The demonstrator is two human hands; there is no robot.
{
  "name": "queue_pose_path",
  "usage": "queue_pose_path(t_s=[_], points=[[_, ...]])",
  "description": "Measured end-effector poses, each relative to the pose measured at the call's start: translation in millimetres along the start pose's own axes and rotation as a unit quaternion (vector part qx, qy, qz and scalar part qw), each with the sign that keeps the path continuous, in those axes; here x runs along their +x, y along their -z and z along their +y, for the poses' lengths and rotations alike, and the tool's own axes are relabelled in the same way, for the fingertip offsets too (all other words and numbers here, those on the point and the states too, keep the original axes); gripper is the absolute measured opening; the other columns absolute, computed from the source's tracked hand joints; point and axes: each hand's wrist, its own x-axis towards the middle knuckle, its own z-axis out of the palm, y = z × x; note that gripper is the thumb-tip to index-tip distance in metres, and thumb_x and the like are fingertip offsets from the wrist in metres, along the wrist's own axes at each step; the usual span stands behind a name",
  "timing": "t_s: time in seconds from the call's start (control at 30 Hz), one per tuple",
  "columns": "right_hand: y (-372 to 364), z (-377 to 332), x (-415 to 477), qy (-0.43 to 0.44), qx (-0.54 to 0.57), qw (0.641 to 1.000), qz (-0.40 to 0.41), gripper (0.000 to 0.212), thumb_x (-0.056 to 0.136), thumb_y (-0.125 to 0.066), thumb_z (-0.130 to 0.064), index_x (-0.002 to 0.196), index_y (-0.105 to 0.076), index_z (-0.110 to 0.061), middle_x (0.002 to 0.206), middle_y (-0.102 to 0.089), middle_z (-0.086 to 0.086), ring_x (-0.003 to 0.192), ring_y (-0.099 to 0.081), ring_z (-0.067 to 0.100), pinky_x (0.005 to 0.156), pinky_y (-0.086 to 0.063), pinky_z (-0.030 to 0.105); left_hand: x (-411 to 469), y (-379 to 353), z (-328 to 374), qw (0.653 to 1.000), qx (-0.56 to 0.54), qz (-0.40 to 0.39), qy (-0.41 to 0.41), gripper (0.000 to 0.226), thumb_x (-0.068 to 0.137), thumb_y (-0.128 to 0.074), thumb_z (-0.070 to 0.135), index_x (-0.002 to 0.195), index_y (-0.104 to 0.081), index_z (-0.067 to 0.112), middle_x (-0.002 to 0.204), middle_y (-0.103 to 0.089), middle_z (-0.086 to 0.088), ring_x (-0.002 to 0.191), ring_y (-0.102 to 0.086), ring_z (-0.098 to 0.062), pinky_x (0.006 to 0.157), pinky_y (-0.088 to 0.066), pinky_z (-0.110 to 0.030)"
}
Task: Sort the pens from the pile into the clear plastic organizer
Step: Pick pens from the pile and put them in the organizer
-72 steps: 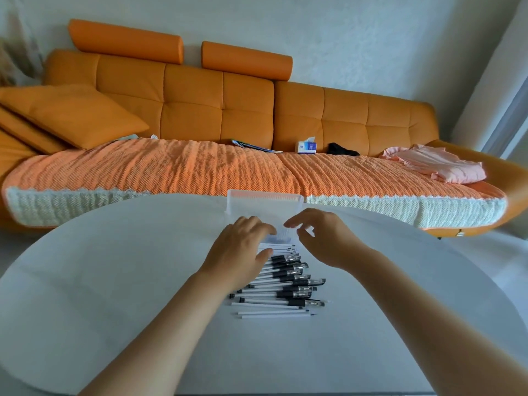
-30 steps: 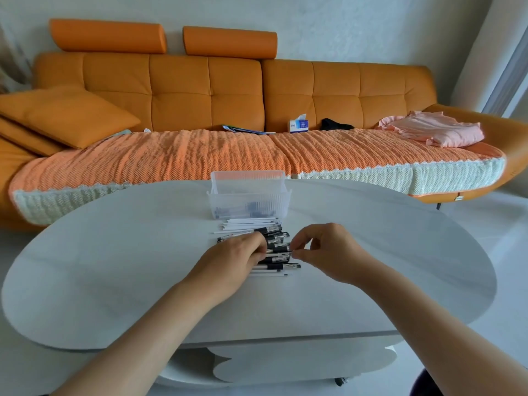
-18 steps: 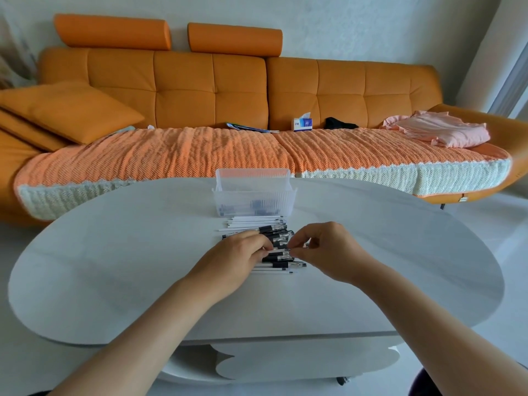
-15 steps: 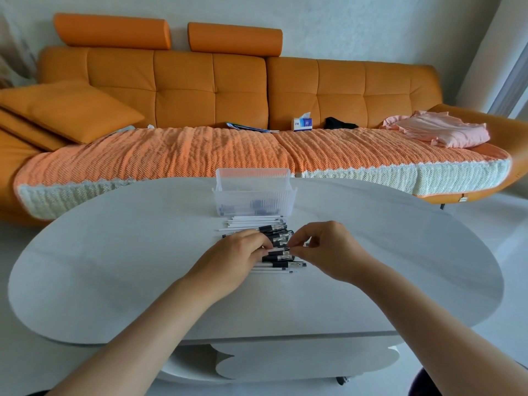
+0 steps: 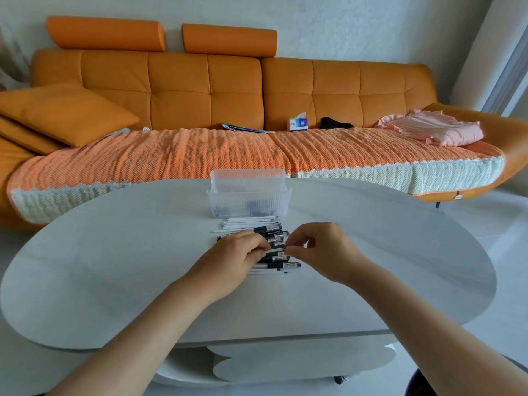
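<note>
1. My right hand pinches the right end of one pen between thumb and forefinger, over the pile of pens.
2. My left hand lies on the pile's left side, fingers curled down. I cannot tell whether they grip anything.
3. The pile rests on the white table, black caps to the right.
4. The clear plastic organizer stands just beyond the pile's far edge — dark pen shapes show dimly inside.
5. Farther off is an orange sofa.
</note>
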Motion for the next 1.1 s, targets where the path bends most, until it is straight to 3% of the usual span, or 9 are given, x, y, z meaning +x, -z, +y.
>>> queue_pose_path(t_s=[0.13,0.23,0.4,0.53,0.63,0.8,0.9,1.0,1.1], points=[[2,1,-4,0.034,-0.039,0.999,-0.017,0.007,0.086,-0.074,-0.026,0.080,-0.075,-0.023,0.062,-0.062,-0.022,0.054,-0.052,-0.002,0.051,-0.036,0.011,2,-2,1,1.000,-0.006,0.001,-0.005,0.010,0.095,-0.060,0.019,0.100,-0.067,0.023,0.089,-0.058,0.023,0.087,-0.054,0.007,0.073,-0.039,-0.010],[-1,4,-5,0.055,-0.062,0.996,-0.026,0.014,0.087,-0.072,-0.027,0.073,-0.069,-0.027,0.069,-0.064,-0.014,0.062,-0.054,-0.001,0.055,-0.037,0.013,2,-3,0,1.000,0.005,0.008,-0.026,0.009,0.092,-0.063,0.016,0.097,-0.069,0.020,0.086,-0.057,0.022,0.083,-0.054,0.007,0.071,-0.039,-0.009],[-7,13,-6,0.034,-0.025,0.998,-0.055,0.031,0.090,-0.068,-0.025,0.061,-0.059,-0.031,0.058,-0.056,-0.014,0.054,-0.047,0.002,0.052,-0.034,0.015,0,-6,-1,0.998,0.024,0.012,-0.054,0.008,0.089,-0.066,0.014,0.094,-0.071,0.019,0.084,-0.059,0.018,0.080,-0.055,0.001,0.071,-0.043,-0.014],[-5,12,-4,0.035,-0.047,0.994,-0.097,0.008,0.089,-0.070,-0.035,0.085,-0.073,-0.029,0.080,-0.065,-0.019,0.064,-0.052,-0.008,0.056,-0.035,0.009,-1,-7,-1,0.998,0.035,0.006,-0.052,0.007,0.090,-0.066,0.017,0.094,-0.071,0.021,0.085,-0.059,0.019,0.081,-0.055,-0.001,0.072,-0.044,-0.016],[0,15,2,0.032,-0.048,0.993,-0.100,0.026,0.084,-0.071,-0.048,0.106,-0.071,-0.034,0.095,-0.067,-0.019,0.074,-0.053,-0.016,0.061,-0.037,0.007,-3,-8,0,0.997,0.053,0.011,-0.054,0.006,0.089,-0.067,0.020,0.092,-0.071,0.023,0.084,-0.060,0.018,0.079,-0.053,0.000,0.070,-0.044,-0.016],[5,35,18,-0.002,-0.094,0.995,-0.017,0.017,0.096,-0.058,-0.037,0.110,-0.068,-0.037,0.101,-0.061,-0.021,0.076,-0.054,-0.006,0.070,-0.042,0.017,-8,-12,-1,0.995,0.074,-0.015,-0.071,0.003,0.085,-0.069,0.024,0.086,-0.071,0.027,0.086,-0.056,0.017,0.085,-0.050,-0.001,0.071,-0.047,-0.023],[1,44,22,-0.016,-0.166,0.985,-0.036,0.021,0.096,-0.059,-0.037,0.115,-0.066,-0.037,0.110,-0.059,-0.018,0.085,-0.057,0.004,0.080,-0.050,0.030,-9,-15,-4,0.995,0.073,-0.021,-0.069,0.002,0.083,-0.072,0.026,0.084,-0.071,0.028,0.087,-0.052,0.018,0.087,-0.046,0.000,0.074,-0.044,-0.021],[-6,42,26,-0.019,-0.209,0.976,-0.056,0.022,0.096,-0.057,-0.040,0.114,-0.067,-0.034,0.113,-0.057,-0.014,0.093,-0.058,0.013,0.080,-0.050,0.031,-8,-18,-8,0.995,0.077,-0.017,-0.065,0.007,0.083,-0.071,0.025,0.090,-0.069,0.027,0.092,-0.052,0.015,0.092,-0.045,0.000,0.078,-0.038,-0.015],[-10,39,29,-0.012,-0.225,0.973,-0.057,0.017,0.096,-0.057,-0.038,0.108,-0.068,-0.033,0.109,-0.058,-0.012,0.089,-0.056,0.013,0.075,-0.048,0.030,-6,-18,-12,0.993,0.102,-0.010,-0.056,0.019,0.084,-0.069,0.026,0.102,-0.064,0.027,0.103,-0.052,0.013,0.102,-0.045,-0.004,0.084,-0.040,-0.019]])
